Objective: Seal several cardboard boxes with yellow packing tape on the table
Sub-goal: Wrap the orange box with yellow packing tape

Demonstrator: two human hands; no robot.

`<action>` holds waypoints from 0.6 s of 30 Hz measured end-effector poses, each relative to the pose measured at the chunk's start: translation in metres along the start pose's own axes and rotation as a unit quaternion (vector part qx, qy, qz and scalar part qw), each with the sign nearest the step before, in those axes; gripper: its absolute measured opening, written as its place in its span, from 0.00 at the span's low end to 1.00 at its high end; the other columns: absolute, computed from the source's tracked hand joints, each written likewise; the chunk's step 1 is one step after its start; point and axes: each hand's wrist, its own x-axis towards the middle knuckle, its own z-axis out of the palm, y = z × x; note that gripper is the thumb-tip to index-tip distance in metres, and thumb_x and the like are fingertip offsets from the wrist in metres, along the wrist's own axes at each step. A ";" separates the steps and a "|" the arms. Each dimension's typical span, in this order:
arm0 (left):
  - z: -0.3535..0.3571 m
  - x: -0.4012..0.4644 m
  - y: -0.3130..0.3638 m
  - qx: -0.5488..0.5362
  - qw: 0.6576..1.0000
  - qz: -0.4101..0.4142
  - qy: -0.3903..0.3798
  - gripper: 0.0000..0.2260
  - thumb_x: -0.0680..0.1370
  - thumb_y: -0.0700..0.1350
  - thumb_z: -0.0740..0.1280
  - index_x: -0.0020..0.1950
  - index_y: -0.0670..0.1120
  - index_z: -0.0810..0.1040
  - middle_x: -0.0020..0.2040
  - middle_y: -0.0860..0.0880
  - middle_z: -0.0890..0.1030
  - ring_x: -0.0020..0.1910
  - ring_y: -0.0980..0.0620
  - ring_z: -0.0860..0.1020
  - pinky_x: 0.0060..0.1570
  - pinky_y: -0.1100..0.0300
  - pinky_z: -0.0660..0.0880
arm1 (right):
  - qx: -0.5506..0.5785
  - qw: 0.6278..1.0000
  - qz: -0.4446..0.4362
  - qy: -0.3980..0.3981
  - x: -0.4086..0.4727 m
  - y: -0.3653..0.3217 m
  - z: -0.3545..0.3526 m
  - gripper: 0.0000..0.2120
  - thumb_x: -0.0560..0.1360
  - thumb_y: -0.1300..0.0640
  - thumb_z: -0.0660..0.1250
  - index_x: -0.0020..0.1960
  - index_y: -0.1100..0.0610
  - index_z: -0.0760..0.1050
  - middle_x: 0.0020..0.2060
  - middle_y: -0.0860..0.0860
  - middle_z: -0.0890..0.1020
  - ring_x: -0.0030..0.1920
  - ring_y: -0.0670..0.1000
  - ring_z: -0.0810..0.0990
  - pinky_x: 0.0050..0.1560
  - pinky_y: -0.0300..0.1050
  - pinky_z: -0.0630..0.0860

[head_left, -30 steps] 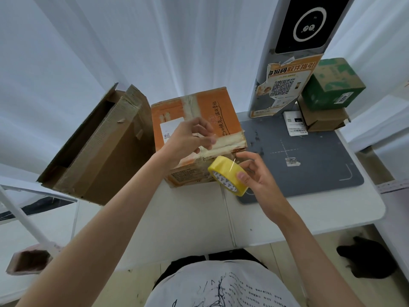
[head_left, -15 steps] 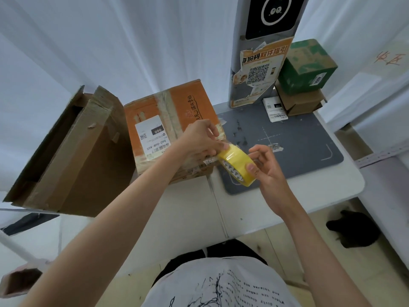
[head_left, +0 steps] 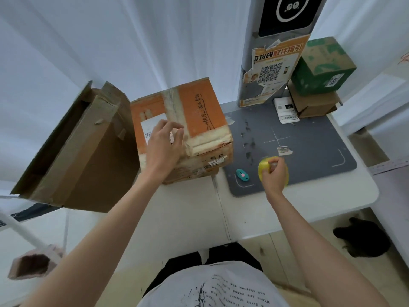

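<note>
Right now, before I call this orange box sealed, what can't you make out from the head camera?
- Yellow tape roll: motion-blurred and mostly wrapped by the right hand; any free tape end is unreadable.
- Orange box: the left hand covers part of its top and label; no fresh yellow strip can be confirmed.
- Open brown box: its inside faces away.
- Green box label: too small.

Both arms extended forward, hands apart.
Left hand [head_left: 164, 147]: fingers loosely spread, slightly curled, palm down. Right hand [head_left: 273, 173]: fingers curled tight in a grip, wrist straight, back of hand up.
</note>
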 end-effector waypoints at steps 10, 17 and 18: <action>-0.015 -0.013 -0.061 0.018 0.973 -0.229 -0.031 0.40 0.80 0.68 0.58 0.83 0.50 0.44 0.83 0.48 0.54 0.79 0.41 0.60 0.72 0.37 0.61 | -0.103 0.991 0.084 0.027 0.014 0.002 0.052 0.07 0.76 0.65 0.66 0.54 0.61 0.73 0.58 0.58 0.75 0.50 0.60 0.76 0.50 0.51 0.72; -0.007 0.000 -0.046 0.019 0.958 -0.286 -0.018 0.37 0.82 0.67 0.50 0.83 0.48 0.43 0.79 0.45 0.63 0.70 0.34 0.70 0.66 0.41 0.65 | -0.051 0.906 -0.405 0.115 -0.055 -0.199 0.077 0.17 0.74 0.58 0.64 0.63 0.57 0.72 0.60 0.53 0.74 0.63 0.53 0.73 0.66 0.50 0.65; -0.004 -0.001 -0.046 0.028 0.959 -0.281 -0.010 0.37 0.82 0.67 0.49 0.83 0.48 0.43 0.79 0.44 0.63 0.68 0.34 0.72 0.64 0.41 0.66 | -0.113 0.884 -0.447 0.076 -0.064 -0.209 0.088 0.19 0.75 0.56 0.64 0.66 0.56 0.71 0.64 0.54 0.73 0.67 0.55 0.71 0.70 0.54 0.63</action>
